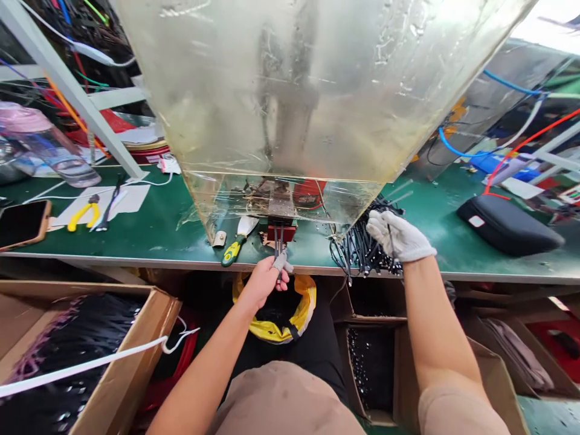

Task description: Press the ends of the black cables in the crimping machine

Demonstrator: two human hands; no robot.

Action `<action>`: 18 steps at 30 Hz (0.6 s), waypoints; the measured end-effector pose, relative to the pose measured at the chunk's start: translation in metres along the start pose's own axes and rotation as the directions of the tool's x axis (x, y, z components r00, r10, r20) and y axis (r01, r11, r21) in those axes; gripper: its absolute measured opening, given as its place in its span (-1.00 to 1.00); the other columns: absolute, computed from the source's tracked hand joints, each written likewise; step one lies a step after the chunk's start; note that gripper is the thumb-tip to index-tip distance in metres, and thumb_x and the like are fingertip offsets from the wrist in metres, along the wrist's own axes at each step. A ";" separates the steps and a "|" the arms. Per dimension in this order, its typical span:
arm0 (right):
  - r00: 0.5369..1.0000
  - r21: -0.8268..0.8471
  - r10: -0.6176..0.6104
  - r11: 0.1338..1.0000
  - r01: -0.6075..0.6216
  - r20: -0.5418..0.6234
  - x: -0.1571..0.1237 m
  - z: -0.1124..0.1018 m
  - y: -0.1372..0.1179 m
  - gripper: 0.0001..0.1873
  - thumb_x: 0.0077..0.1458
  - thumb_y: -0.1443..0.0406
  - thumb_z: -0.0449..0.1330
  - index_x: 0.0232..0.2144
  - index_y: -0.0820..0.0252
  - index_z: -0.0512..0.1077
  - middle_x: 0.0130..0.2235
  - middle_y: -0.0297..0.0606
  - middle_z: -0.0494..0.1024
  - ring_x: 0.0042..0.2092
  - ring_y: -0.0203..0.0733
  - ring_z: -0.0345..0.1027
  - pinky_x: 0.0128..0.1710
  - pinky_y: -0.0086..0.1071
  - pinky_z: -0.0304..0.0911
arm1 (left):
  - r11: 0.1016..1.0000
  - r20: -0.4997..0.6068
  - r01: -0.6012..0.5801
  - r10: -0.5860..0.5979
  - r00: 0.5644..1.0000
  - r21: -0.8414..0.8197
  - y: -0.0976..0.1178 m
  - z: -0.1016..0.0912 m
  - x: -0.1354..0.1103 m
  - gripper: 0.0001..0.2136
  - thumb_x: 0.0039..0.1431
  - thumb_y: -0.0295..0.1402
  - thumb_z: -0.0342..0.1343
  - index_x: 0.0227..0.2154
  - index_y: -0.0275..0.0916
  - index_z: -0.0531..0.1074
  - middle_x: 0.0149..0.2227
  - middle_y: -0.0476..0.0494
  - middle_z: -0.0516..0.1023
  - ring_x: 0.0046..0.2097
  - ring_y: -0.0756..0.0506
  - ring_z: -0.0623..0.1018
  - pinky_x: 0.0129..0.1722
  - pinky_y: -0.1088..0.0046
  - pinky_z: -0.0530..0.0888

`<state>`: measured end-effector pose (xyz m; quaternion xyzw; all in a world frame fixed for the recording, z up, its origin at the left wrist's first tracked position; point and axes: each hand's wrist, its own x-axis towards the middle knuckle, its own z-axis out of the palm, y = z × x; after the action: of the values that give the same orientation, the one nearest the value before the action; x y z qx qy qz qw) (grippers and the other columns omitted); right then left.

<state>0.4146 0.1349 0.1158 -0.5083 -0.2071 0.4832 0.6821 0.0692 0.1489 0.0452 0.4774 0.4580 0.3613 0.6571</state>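
Head view: a dark green worktop point(158, 238) crosses the frame; a large, cloudy, transparent plastic guard point(344, 109) fills the upper centre.
Left hand point(268, 279): near the frame's centre, grey coverings on some digits, its fingers pinching thin black cables point(277, 237).
Thin black cables: they run up from the fingertips to a dark metal machine part point(281, 204) behind the guard's lower edge; whether they touch it cannot be told.
Right hand point(401, 235): white-gloved, right of centre, at a loose bundle of black cables point(360, 249); a dark strand crosses the glove, but whether the fingers grip it cannot be told.
Cable handling: a light, even pinch with the ends level would probably serve best, fingertips kept short of the metal.
Scraper with green-and-yellow handle point(234, 248): lying just left of the work; best kept clear of the cables.
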 end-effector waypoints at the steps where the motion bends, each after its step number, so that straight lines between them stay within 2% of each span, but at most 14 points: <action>1: 1.000 0.034 0.012 0.999 -0.012 0.006 -0.005 -0.002 0.006 -0.89 0.19 0.44 0.29 -0.36 0.14 0.49 -0.29 -0.31 0.65 -0.34 -0.33 0.54 -0.30 -0.45 0.57 | 1.000 0.002 -0.003 0.003 1.000 0.007 -0.002 0.001 -0.004 -0.88 0.02 -0.30 0.16 -0.50 -0.24 0.43 -0.65 0.02 0.45 -0.67 0.05 0.38 -0.66 0.59 0.27; 4: 0.998 0.094 0.042 0.994 -0.047 0.055 -0.017 -0.005 0.019 -0.82 0.12 0.47 0.34 -0.31 0.08 0.53 -0.30 -0.40 0.64 -0.36 -0.37 0.52 -0.35 -0.54 0.55 | 0.999 0.014 -0.035 0.035 0.999 0.026 -0.012 0.005 -0.015 -0.78 0.13 -0.22 0.13 -0.54 -0.22 0.40 -0.72 0.11 0.31 -0.73 0.10 0.21 -0.72 0.60 0.12; 7: 0.994 0.097 0.035 0.994 -0.045 0.104 -0.028 0.000 0.023 -0.78 0.04 0.45 0.38 -0.29 0.05 0.53 -0.30 -0.41 0.62 -0.37 -0.38 0.49 -0.38 -0.55 0.51 | 0.998 0.070 -0.043 0.040 0.997 0.043 -0.025 0.006 -0.028 -0.67 0.17 -0.08 0.15 -0.56 -0.21 0.40 -0.75 0.11 0.28 -0.75 0.09 0.17 -0.74 0.58 0.07; 10: 0.983 0.027 -0.140 0.990 0.138 0.117 -0.033 0.015 0.013 -0.87 0.11 0.39 0.32 -0.34 0.05 0.49 -0.35 -0.44 0.53 -0.42 -0.42 0.39 -0.37 -0.51 0.44 | 0.998 0.094 -0.051 0.047 0.994 0.043 -0.030 -0.002 -0.041 -0.62 0.24 -0.01 0.11 -0.50 -0.22 0.44 -0.72 0.08 0.33 -0.73 0.08 0.20 -0.73 0.58 0.10; 13: 0.944 -0.052 -0.318 0.945 0.324 0.089 -0.025 0.032 -0.010 -0.83 0.22 0.40 0.20 -0.41 0.05 0.41 -0.40 -0.44 0.42 -0.49 -0.43 0.22 -0.38 -0.46 0.31 | 0.996 0.142 -0.072 0.064 0.988 0.049 -0.022 -0.019 -0.062 -0.61 0.28 0.02 0.10 -0.41 -0.21 0.51 -0.68 0.06 0.37 -0.71 0.06 0.26 -0.71 0.56 0.16; 15: 0.905 -0.050 -0.416 0.906 0.421 0.086 -0.016 0.037 -0.026 -0.86 0.22 0.38 0.21 -0.37 0.04 0.41 -0.37 -0.43 0.42 -0.48 -0.42 0.18 -0.35 -0.42 0.29 | 0.996 0.191 -0.069 0.058 0.980 0.055 -0.014 -0.033 -0.087 -0.61 0.28 0.05 0.12 -0.37 -0.20 0.55 -0.67 0.01 0.41 -0.71 0.02 0.29 -0.73 0.54 0.19; 16: 0.883 -0.036 -0.458 0.885 0.463 0.101 -0.012 0.038 -0.032 -0.90 0.20 0.35 0.24 -0.32 0.03 0.41 -0.33 -0.42 0.45 -0.47 -0.41 0.20 -0.33 -0.41 0.30 | 0.996 0.166 -0.075 0.067 0.984 0.043 -0.011 -0.041 -0.102 -0.61 0.30 0.04 0.12 -0.36 -0.20 0.56 -0.65 -0.02 0.43 -0.70 0.02 0.30 -0.73 0.54 0.20; 18: 0.853 -0.044 -0.506 0.856 0.515 0.129 -0.009 0.036 -0.038 -0.83 0.15 0.27 0.33 -0.21 0.03 0.42 -0.25 -0.42 0.49 -0.43 -0.39 0.24 -0.29 -0.40 0.35 | 0.997 0.072 -0.076 0.077 0.994 -0.007 -0.007 -0.057 -0.130 -0.59 0.32 0.04 0.10 -0.42 -0.19 0.57 -0.69 -0.04 0.40 -0.71 0.02 0.29 -0.74 0.55 0.21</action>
<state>0.3997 0.1441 0.1656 -0.4327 -0.3914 0.3043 0.7529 -0.0258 0.0447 0.0647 0.5059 0.4145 0.3697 0.6600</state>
